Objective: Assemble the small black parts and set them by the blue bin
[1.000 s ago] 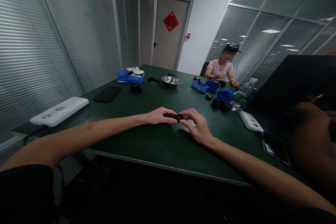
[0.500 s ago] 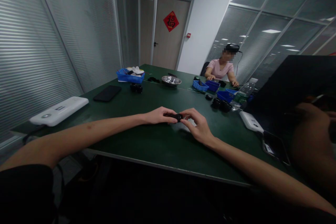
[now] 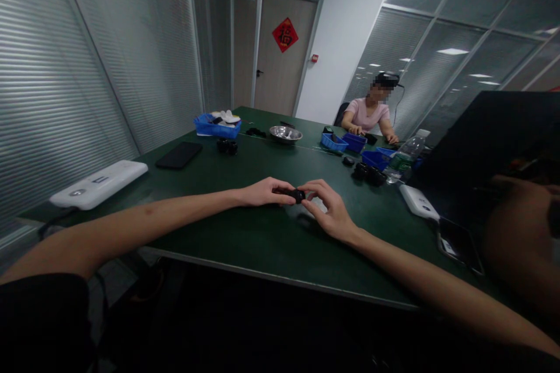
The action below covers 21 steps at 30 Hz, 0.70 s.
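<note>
Between my two hands, just over the dark green table point(image 3: 245, 245), is a small black part point(image 3: 298, 196) with a rounded, glossy end; its exact kind is too small to make out. My left hand point(image 3: 266, 191) is closed on its left side, thumb and fingers pinching it. From the right, my right hand point(image 3: 328, 208) pinches the rounded end between thumb and fingertips. The fingers hide much of the part. A pale patch on the table shows beneath my right hand.
A white power bank point(image 3: 100, 183) and a black phone point(image 3: 179, 155) lie left. Farther back are a blue bin point(image 3: 217, 128), a metal bowl point(image 3: 286, 135) and black parts point(image 3: 227, 146). Rightward stand a bottle point(image 3: 405, 160) and a dark panel point(image 3: 490, 134). A co-worker point(image 3: 367, 113) sits across; another person's arm point(image 3: 520, 227) is at right.
My hands and the black part have barely moved. At the far right, the other person's blurred hand has shifted slightly.
</note>
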Motion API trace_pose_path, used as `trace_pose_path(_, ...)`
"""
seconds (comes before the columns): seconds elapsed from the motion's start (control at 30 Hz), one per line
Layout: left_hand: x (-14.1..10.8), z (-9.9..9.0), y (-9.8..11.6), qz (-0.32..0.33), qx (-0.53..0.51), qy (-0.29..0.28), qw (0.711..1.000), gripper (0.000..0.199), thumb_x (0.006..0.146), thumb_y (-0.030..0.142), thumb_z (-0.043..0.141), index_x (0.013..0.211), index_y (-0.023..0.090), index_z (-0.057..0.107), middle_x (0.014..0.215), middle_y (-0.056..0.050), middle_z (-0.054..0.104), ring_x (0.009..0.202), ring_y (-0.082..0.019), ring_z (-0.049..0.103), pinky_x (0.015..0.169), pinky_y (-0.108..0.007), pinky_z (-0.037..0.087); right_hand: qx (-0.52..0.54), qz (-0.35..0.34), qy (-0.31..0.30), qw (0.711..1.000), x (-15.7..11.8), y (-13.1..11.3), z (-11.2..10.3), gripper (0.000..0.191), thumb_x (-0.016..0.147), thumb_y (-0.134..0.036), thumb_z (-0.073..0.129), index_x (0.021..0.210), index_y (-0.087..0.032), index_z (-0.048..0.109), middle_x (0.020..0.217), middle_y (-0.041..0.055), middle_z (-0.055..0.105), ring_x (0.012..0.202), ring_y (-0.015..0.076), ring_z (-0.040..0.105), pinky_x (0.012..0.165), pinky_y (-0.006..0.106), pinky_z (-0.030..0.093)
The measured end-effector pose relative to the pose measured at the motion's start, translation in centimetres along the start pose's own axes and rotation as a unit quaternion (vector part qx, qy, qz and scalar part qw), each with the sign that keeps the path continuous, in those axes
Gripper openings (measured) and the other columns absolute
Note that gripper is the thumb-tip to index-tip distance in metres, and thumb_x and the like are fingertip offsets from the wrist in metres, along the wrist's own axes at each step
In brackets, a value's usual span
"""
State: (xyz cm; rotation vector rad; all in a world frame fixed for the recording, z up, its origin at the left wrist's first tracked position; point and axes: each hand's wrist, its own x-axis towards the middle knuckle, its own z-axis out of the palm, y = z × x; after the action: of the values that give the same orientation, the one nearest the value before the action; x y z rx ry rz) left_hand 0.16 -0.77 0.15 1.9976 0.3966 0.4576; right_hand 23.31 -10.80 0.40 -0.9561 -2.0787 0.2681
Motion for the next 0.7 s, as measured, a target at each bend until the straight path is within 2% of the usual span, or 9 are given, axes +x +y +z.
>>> trace_pose_path(0.1,0.05,-0.03,-0.13,0.004,-0.001,-0.004,1.0,0.039,0.09,0.043,0.072,0.117,0.015,0.07,0.094,-0.003,0.066,0.077,-0.013,0.056,0.07,-0.025,0.041,0.003,0.019,0.007,1.0,-0.04,0.09,0.1,0.027,0.1,-0.037,0.06,0.124,-0.025,0.063,0.12,0.0097,0.063,0.102,0.0241,0.063,0.09,0.042,0.056)
trace_pose_path(0.2,0.07,-0.07,-0.23,0.002,-0.007,-0.007,1.0,0.04,0.09,0.042,0.072,0.119,0.015,0.069,0.097,-0.003,0.066,0.079,-0.013,0.056,0.071,-0.025,0.041,-0.002,0.048,0.027,0.998,-0.04,0.35,0.27,0.024,0.099,-0.037,0.062,0.119,-0.024,0.064,0.115,0.0082,0.065,0.097,0.023,0.064,0.086,0.041,0.056)
trace_pose_path(0.3,0.05,-0.1,-0.26,-0.002,-0.002,-0.005,1.0,0.04,0.089,0.043,0.072,0.118,0.015,0.07,0.094,-0.003,0.065,0.078,-0.013,0.056,0.071,-0.025,0.041,-0.002,0.036,0.015,0.999,-0.01,0.26,0.2,0.021,0.1,-0.036,0.061,0.116,-0.024,0.065,0.112,0.0079,0.065,0.096,0.0229,0.064,0.086,0.04,0.056)
trace_pose_path(0.43,0.07,-0.1,-0.12,-0.002,0.004,-0.005,1.0,0.041,0.089,0.044,0.073,0.118,0.016,0.07,0.09,-0.001,0.065,0.075,-0.013,0.055,0.069,-0.025,0.04,0.009,0.011,-0.007,1.0,-0.02,-0.07,-0.01,0.026,0.101,-0.037,0.058,0.123,-0.024,0.063,0.119,0.0099,0.063,0.105,0.0251,0.062,0.09,0.042,0.056)
trace_pose_path(0.6,0.07,0.02,0.15,-0.004,-0.021,-0.003,1.0,0.04,0.087,0.042,0.074,0.116,0.015,0.07,0.094,-0.003,0.066,0.077,-0.013,0.056,0.07,-0.025,0.041,-0.003,0.048,0.015,0.999,-0.11,0.32,0.18,0.027,0.099,-0.038,0.062,0.122,-0.024,0.063,0.117,0.0083,0.064,0.099,0.0235,0.064,0.086,0.04,0.056)
trace_pose_path(0.7,0.03,0.04,0.12,-0.006,-0.03,-0.003,1.0,0.04,0.087,0.041,0.075,0.116,0.015,0.07,0.095,-0.003,0.066,0.078,-0.013,0.056,0.07,-0.025,0.041,-0.005,0.033,0.005,0.999,-0.12,0.3,0.21,0.023,0.1,-0.036,0.061,0.119,-0.024,0.065,0.114,0.0082,0.065,0.099,0.0236,0.063,0.085,0.04,0.055)
